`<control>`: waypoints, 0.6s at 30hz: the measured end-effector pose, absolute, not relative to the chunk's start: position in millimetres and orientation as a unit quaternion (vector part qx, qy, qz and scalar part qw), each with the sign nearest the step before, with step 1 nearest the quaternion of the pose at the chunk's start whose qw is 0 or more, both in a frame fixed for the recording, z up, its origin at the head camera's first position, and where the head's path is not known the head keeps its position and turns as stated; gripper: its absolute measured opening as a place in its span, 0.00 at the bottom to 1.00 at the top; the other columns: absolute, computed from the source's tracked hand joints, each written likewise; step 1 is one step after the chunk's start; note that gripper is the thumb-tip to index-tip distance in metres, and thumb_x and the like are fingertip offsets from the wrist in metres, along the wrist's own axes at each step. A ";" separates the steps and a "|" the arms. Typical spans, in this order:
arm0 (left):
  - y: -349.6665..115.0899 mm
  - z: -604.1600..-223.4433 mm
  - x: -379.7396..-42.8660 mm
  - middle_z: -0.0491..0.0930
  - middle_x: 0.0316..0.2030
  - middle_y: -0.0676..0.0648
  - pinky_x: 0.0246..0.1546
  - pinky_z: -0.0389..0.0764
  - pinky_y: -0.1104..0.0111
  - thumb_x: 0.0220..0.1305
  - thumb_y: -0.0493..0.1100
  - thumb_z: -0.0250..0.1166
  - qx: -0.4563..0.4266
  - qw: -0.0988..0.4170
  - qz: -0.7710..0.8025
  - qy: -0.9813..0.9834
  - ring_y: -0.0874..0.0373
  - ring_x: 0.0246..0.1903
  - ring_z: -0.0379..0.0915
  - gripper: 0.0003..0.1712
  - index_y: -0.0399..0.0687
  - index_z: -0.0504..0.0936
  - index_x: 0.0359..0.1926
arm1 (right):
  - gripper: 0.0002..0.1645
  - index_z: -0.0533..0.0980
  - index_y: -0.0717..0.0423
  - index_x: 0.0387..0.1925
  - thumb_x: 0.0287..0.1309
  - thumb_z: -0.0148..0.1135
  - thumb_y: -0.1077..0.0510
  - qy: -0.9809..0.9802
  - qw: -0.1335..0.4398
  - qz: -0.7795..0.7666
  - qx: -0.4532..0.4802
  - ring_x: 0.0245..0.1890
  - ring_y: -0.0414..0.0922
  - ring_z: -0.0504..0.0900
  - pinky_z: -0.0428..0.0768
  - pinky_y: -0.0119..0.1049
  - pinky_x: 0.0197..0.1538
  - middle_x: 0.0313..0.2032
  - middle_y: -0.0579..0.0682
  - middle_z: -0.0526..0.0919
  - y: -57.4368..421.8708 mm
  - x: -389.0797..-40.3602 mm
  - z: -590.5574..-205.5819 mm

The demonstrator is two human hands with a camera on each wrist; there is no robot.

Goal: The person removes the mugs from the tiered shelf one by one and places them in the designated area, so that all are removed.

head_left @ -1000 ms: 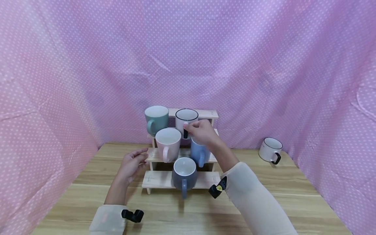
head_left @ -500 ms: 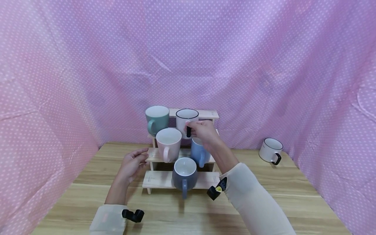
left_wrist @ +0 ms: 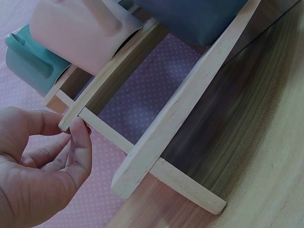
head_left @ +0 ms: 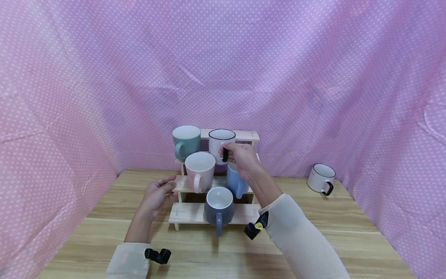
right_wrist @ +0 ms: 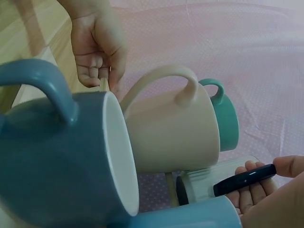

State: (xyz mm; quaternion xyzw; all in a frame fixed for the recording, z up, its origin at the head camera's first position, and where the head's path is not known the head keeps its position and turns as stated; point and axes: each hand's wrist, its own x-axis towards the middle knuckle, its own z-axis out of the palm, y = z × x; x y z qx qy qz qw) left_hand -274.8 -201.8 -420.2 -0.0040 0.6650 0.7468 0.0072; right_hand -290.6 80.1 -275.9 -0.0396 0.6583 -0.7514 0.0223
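Note:
My right hand (head_left: pixel 245 159) grips the black handle (head_left: pixel 225 154) of a white, black-rimmed mug (head_left: pixel 215 146) on the tiered wooden rack (head_left: pixel 184 213). In the right wrist view the thumb is at the handle's (right_wrist: pixel 244 179) end, with the fingers curled beneath. A green mug (head_left: pixel 191 145) is left of it. In front are a pink mug (head_left: pixel 204 176) and a light blue mug (head_left: pixel 233 180), partly behind my right hand. A grey-blue mug (head_left: pixel 211 213) sits on the lowest board. My left hand (head_left: pixel 155 196) pinches the left end of the pink mug's board (left_wrist: pixel 71 116).
Another white mug (head_left: pixel 317 182) with a black handle stands upright on the wooden table (head_left: pixel 296 232), far right. Behind the table hangs a pink dotted cloth (head_left: pixel 223 77). The top board (head_left: pixel 245 135) is at the rack's back.
The white mug's handle has swung slightly to the right, with my right hand turning along with it. My left hand stays at the board's end.

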 end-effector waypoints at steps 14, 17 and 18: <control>-201.7 -419.9 -274.7 0.77 0.45 0.45 0.38 0.85 0.75 0.76 0.35 0.57 -0.007 0.007 0.745 0.667 0.62 0.36 0.78 0.27 0.29 0.66 0.71 | 0.14 0.77 0.66 0.34 0.74 0.50 0.62 0.624 -0.007 -0.781 -0.031 0.35 0.46 0.77 0.73 0.38 0.54 0.30 0.51 0.77 67.9 -288.7 -277.9; -201.8 -419.7 -274.8 0.76 0.46 0.45 0.39 0.85 0.75 0.76 0.35 0.57 -0.005 0.007 0.742 0.670 0.62 0.36 0.78 0.27 0.29 0.66 0.71 | 0.15 0.74 0.64 0.31 0.74 0.47 0.62 0.614 -0.019 -0.789 -0.020 0.35 0.46 0.73 0.70 0.36 0.51 0.29 0.51 0.73 63.8 -287.4 -277.6; -201.8 -419.7 -274.9 0.76 0.47 0.45 0.39 0.85 0.75 0.76 0.35 0.57 -0.005 0.007 0.742 0.670 0.62 0.36 0.78 0.27 0.29 0.66 0.71 | 0.15 0.73 0.63 0.30 0.74 0.46 0.62 0.614 -0.022 -0.789 -0.017 0.35 0.45 0.72 0.69 0.35 0.51 0.29 0.51 0.73 62.6 -286.9 -277.6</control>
